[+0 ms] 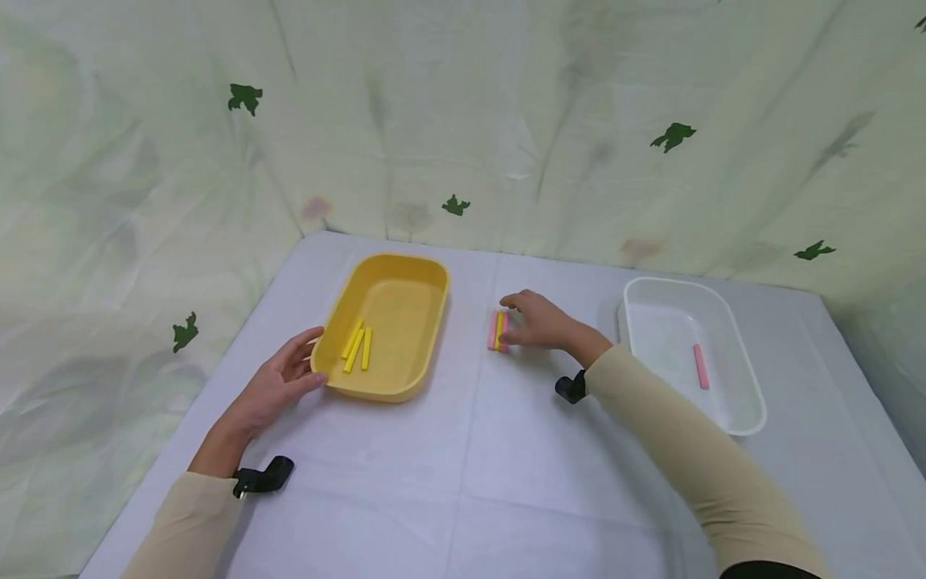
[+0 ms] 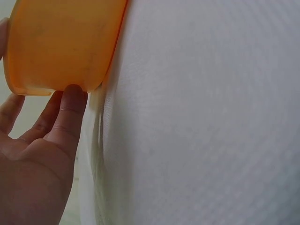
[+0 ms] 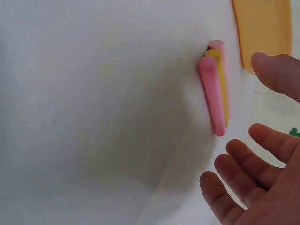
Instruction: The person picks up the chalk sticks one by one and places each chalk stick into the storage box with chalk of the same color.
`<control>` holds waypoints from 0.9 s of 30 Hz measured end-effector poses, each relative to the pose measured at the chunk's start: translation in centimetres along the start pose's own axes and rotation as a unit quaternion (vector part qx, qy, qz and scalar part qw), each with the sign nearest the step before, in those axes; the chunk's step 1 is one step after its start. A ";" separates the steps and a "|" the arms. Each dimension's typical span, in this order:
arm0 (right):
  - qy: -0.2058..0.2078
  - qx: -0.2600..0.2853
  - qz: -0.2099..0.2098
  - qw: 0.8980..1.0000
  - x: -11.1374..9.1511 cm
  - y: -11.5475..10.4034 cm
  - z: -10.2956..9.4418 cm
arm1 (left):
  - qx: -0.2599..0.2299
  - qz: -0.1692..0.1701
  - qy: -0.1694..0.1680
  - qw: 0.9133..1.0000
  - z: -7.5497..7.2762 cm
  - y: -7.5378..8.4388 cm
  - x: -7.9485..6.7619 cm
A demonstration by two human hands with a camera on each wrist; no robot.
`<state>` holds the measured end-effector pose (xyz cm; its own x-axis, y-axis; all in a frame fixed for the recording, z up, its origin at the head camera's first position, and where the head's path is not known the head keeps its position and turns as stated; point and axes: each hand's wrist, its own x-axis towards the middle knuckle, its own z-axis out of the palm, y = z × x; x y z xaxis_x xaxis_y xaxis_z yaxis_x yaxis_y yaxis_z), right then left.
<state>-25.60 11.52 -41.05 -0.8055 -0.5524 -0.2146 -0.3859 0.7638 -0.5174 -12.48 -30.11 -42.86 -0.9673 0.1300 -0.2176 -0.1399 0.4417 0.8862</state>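
Observation:
Beside the yellow tray (image 1: 425, 378), my left hand (image 1: 278, 382) touches its near left corner from outside with fingertips and a straight thumb. Several yellow chalk sticks (image 1: 366, 348) lie in that tray. My right hand (image 1: 538, 322) is over a small row of chalk at the table's middle, thumb and fingers spread apart. In the right wrist view a pink chalk stick (image 3: 213, 96) lies nearest, a yellow chalk stick (image 3: 222, 89) beside it and another pink one behind. Nothing shows between the right fingers there.
A white tray (image 1: 745, 398) with one pink chalk stick (image 1: 701, 367) stands on the right, close to my right forearm. White cloth (image 1: 405, 498) covers the table. A pale curtain (image 1: 506, 121) with green leaf shapes hangs behind the table and along its left side.

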 end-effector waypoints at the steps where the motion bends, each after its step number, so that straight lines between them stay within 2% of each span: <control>1: -0.001 -0.005 0.002 1.000 0.1 0.1 0.1 | 0.000 0.000 0.000 1.000 0.0 0.1 0.0; 15: -0.014 -0.078 0.010 0.997 1.0 0.3 1.0 | -0.005 -0.009 0.001 1.000 0.1 0.4 0.0; 27: -0.006 -0.074 0.027 0.997 0.9 0.0 1.1 | -0.003 -0.007 0.000 1.000 0.0 0.4 0.0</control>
<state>-25.84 10.59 -42.17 -0.8224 -0.5115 -0.2491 -0.4045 0.8336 -0.3763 -12.54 -29.94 -42.55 -0.9654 0.1230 -0.2299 -0.1549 0.4388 0.8851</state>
